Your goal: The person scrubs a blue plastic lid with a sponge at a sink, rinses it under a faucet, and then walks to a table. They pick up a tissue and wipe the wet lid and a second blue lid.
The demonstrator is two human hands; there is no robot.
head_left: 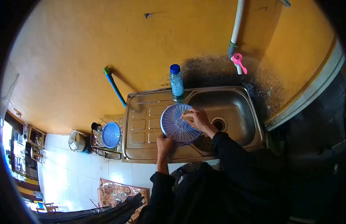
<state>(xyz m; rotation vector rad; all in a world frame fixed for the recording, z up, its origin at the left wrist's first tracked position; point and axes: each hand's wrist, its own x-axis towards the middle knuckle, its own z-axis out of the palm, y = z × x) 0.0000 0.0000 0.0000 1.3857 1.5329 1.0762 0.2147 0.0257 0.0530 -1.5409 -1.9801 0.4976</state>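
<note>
A round blue ribbed plastic basket [174, 125] is held tilted over the middle of the steel sink unit, between the drainboard and the basin. My left hand [165, 145] grips its lower left rim, with the fingers partly hidden behind it. Over the right part of the basket, my right hand [196, 120] is closed on a small brownish sponge [187, 116] that touches the inside. A clear bottle with a blue cap [177, 83] stands upright at the back of the sink unit, behind the basket.
The steel basin [238, 115] with its drain lies to the right, the ridged drainboard [138, 137] to the left. A pink-handled tap [238, 59] juts from the wall above. A rack with another blue basket [111, 134] stands left. A blue pipe [115, 87] rises nearby.
</note>
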